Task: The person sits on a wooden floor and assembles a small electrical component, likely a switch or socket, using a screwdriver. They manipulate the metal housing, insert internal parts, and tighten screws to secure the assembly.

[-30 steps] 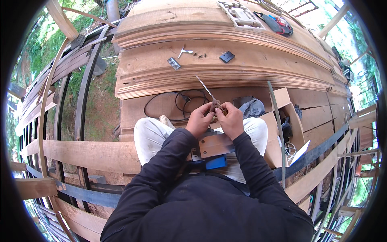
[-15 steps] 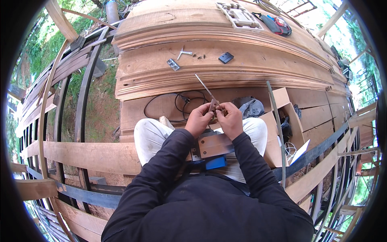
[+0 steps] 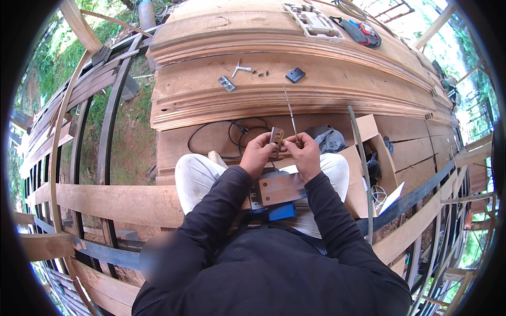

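My left hand (image 3: 256,153) pinches a small notched metal piece (image 3: 275,138), with a brassy strip against its right side. My right hand (image 3: 304,156) grips a long thin metal rod (image 3: 290,108) that points away from me; its lower end is hidden in the fingers. The right fingertips meet the held piece. On my lap, under the hands, rests a tool with a flat brown plate (image 3: 282,190) and a blue part (image 3: 282,211); its kind is unclear.
Stacked boards ahead carry a three-armed wrench (image 3: 241,68), a grey two-holed block (image 3: 226,84), small dark screws (image 3: 261,74) and a black rectangular piece (image 3: 295,75). A black cable (image 3: 197,139) lies ahead of my left knee. An open cardboard box (image 3: 388,163) stands right, behind an upright rod (image 3: 363,158).
The thin rod has swung from leaning left to nearly straight ahead and shifted right. My hands have parted slightly, showing more of the notched metal piece.
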Demonstrator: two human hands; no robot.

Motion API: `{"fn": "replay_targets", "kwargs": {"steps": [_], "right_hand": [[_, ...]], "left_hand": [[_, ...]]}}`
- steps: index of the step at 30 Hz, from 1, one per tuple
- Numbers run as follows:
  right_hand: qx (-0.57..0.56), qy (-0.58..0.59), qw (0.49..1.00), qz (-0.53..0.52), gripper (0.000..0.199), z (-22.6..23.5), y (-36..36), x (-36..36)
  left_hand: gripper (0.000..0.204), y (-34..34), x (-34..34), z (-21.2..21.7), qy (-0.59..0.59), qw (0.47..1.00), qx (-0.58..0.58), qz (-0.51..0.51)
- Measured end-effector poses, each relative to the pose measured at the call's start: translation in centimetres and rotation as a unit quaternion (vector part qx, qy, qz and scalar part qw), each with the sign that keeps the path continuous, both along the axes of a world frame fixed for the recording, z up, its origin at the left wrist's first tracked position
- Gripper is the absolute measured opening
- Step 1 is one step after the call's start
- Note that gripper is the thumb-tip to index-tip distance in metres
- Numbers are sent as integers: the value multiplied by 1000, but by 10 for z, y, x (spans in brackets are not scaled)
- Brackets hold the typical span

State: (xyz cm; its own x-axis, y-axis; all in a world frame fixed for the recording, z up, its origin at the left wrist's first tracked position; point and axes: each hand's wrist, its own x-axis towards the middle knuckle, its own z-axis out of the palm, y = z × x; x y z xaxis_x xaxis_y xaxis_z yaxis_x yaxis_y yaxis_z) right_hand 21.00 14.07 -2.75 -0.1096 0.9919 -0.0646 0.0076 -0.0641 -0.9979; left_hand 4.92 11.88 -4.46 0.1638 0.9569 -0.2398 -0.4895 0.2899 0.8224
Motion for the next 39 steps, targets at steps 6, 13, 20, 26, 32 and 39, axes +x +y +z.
{"fn": "replay_targets", "kwargs": {"steps": [6,13,20,26,32,39], "right_hand": [[60,-77,995,-23,11,8,18,12],[171,-260,950,5,16,13,132,10],[296,-424,856,-1,11,-33,275,-30],[308,-511,803,16,11,-47,331,-54],[247,-471,846,46,18,-38,339,-45],[176,-209,961,44,22,20,215,-21]], "left_hand": [[34,1,0,-3,-9,1000,-9,-7],[28,1,4,-1,2,1000,-21,4],[24,4,5,-6,25,999,-21,1],[30,7,2,-4,78,996,-29,-19],[30,10,3,-10,33,998,-47,-9],[31,14,-5,-8,-48,994,-90,39]]}}
